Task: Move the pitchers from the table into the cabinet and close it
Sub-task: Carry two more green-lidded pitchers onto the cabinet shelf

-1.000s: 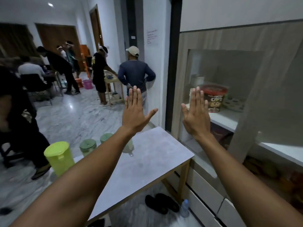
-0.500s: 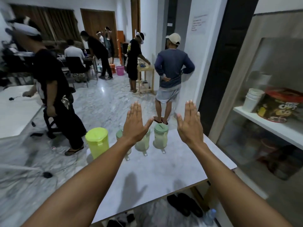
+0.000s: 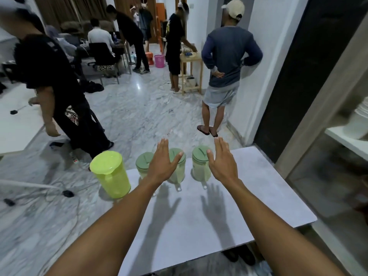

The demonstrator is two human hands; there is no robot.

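Four plastic pitchers stand in a row along the far edge of the pale grey table (image 3: 258, 196), at the middle of the frame. The leftmost is a bright lime-green pitcher with a matching lid (image 3: 110, 174), taller and wider than the rest. To its right come three translucent pitchers with dull green round lids: the first lidded pitcher (image 3: 143, 164), the middle lidded pitcher (image 3: 177, 170) and the right lidded pitcher (image 3: 200, 166), close together, handles facing the viewer.

The left hand (image 3: 162, 163) is held flat above the table, fingers (image 3: 162, 148) straight and together, thumb spread, grasping nothing; it covers part of the middle lidded pitcher. The right hand (image 3: 222, 162) is likewise flat and empty, just right of the right lidded pitcher. Both cast shadows on the table.

At the right edge of the frame is the cabinet (image 3: 326, 140), with a white shelf (image 3: 346, 140) visible inside. Several people stand on the marble floor (image 3: 139, 116) beyond.
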